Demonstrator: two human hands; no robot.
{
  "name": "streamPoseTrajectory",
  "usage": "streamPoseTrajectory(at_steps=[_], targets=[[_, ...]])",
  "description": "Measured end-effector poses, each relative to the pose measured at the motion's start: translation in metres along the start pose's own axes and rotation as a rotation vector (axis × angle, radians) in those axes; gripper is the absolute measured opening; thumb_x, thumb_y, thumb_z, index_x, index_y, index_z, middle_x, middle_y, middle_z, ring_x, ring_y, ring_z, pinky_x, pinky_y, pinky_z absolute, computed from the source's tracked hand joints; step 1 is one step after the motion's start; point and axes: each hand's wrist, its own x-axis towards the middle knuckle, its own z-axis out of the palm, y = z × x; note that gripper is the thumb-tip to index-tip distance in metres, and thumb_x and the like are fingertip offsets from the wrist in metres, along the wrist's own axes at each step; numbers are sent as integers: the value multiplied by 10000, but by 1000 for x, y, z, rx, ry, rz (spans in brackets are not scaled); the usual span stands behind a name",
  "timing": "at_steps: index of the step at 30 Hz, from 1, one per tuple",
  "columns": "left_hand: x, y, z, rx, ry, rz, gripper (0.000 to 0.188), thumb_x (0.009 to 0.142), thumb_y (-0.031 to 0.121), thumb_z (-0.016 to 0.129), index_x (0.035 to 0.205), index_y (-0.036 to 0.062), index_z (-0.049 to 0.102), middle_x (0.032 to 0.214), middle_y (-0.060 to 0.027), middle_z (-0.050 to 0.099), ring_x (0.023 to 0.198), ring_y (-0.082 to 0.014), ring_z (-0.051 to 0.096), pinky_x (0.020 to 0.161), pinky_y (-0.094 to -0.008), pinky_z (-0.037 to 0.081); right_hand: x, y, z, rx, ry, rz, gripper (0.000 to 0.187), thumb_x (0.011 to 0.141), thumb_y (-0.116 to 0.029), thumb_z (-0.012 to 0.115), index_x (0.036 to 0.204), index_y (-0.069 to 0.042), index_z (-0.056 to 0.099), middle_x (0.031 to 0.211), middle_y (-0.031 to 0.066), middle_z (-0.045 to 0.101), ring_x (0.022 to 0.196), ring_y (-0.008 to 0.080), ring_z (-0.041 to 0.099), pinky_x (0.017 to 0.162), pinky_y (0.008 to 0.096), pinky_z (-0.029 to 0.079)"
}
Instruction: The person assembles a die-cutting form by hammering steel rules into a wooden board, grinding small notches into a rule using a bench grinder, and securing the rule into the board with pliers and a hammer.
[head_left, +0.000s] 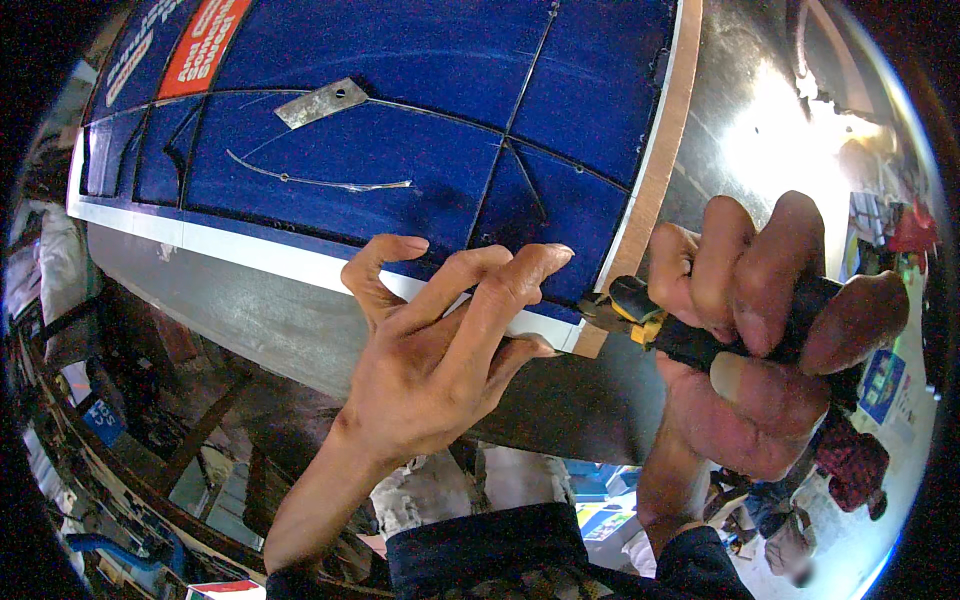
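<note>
1. Clearly, the right hand (770, 330) is clenched around a black-handled tool with a yellow collar (650, 325); its fingers wrap over the handle and the thumb lies along the underside.
2. The tool's front end points toward the left hand and meets the near corner of a blue sheet panel (400, 130), right where a brown strip (660, 150) running along the panel's edge ends.
3. The left hand (440, 350) holds nothing. It is spread, with bent fingers pressing down on the panel's near edge just beside the tool's tip.
4. Under the left fingertips runs a white band (250, 255) that borders the blue panel and stretches away to the left of that hand.
5. Beyond both hands, on the blue surface, lie a small grey metal plate (320, 102) with a hole and a thin curved sliver (320, 182); scored lines cross the blue face.
6. The panel rests on a shiny grey metal sheet (760, 130), which shows above the right hand and below the left hand's knuckles.
7. Farther beyond the left hand, a red patch (205, 40) sits on the panel's far corner.
</note>
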Motion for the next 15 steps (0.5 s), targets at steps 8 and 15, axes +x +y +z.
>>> streamPoseTrajectory(at_steps=[8, 15], targets=[[-1, 2, -1, -30, 6, 9, 677, 673, 137, 797, 1292, 61, 533, 1285, -8, 629, 1048, -108, 613, 1005, -468, 253, 3, 11, 2, 58, -66, -193, 512, 677, 160, 551, 984, -249, 523, 904, 17, 428, 735, 156, 387, 630, 328, 309], [-5, 0, -8, -78, 7, -32, 569, 667, 142, 818, 1167, 55, 561, 1278, -21, 631, 1050, -134, 623, 1008, -474, 236, 2, 16, 4, -10, 27, -175, 479, 707, 136, 585, 1037, -207, 533, 820, 38, 457, 669, 172, 421, 594, 336, 343]])
